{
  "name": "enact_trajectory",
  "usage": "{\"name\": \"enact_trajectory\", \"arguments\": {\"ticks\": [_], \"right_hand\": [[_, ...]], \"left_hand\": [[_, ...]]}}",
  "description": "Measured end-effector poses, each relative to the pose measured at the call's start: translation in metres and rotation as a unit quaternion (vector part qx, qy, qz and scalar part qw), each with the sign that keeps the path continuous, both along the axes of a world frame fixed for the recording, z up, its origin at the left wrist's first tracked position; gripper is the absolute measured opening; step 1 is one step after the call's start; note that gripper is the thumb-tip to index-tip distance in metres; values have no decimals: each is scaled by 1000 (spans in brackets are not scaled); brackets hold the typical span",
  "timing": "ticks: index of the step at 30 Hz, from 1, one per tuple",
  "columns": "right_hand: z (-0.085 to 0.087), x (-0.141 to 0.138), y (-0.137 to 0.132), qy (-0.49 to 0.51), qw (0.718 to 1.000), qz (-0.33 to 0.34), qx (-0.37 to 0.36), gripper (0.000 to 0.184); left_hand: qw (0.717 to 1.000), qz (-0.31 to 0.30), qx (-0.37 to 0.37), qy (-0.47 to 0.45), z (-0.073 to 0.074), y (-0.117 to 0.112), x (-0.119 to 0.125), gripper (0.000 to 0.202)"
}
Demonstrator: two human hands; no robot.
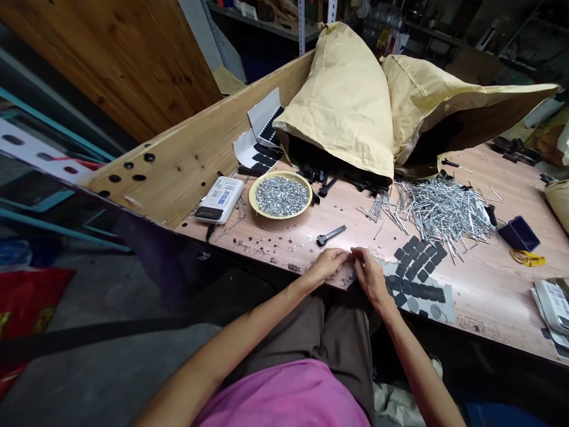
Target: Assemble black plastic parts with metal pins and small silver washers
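Note:
At the table's front edge my left hand (329, 265) and my right hand (370, 274) meet, fingertips almost touching. Both are closed in a pinch; whatever sits between the fingers is too small to make out. Just beyond them lies a black plastic piece with a long stem (331, 235). Right of my right hand, a grey sheet (448, 303) bears rows of black rounded pads (418, 289). A yellow bowl (254, 209) full of small shiny metal pieces (282, 196) stands further left. Thin metal pins (448, 207) lie in a heap to the right.
Two large paper sacks (347, 101) lie open at the back, black parts (326, 185) spilling out. A white boxed device (221, 200) stands by the wooden side board (191, 157). To the right are a dark blue box (520, 233) and a yellow band (527, 258).

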State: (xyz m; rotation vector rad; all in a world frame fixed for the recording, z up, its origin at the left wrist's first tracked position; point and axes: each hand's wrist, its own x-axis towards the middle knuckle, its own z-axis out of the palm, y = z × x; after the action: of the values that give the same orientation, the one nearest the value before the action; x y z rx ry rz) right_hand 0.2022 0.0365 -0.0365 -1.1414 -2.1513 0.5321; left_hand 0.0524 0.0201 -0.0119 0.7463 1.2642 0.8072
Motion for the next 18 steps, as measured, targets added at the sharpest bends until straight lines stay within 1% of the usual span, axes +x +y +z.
{"name": "enact_trajectory", "arguments": {"ticks": [2,5,8,11,14,18], "right_hand": [[-5,2,3,-5,999,-28,24,23],[-6,8,-4,-52,994,-48,79,20],[-3,14,-18,-114,988,-27,98,22],[-5,12,-22,-157,982,-6,103,27],[-10,2,-15,-201,973,1,115,28],[-11,-13,-3,-266,955,21,132,22]], "left_hand": [[1000,25,-1,17,-4,9,-2,22],[999,44,17,14,-5,14,-7,22],[997,71,36,-3,0,10,-16,23],[995,89,34,-22,8,3,-22,25],[995,91,22,-28,13,-4,-26,26],[996,84,-1,-14,15,-12,-31,23]]}}
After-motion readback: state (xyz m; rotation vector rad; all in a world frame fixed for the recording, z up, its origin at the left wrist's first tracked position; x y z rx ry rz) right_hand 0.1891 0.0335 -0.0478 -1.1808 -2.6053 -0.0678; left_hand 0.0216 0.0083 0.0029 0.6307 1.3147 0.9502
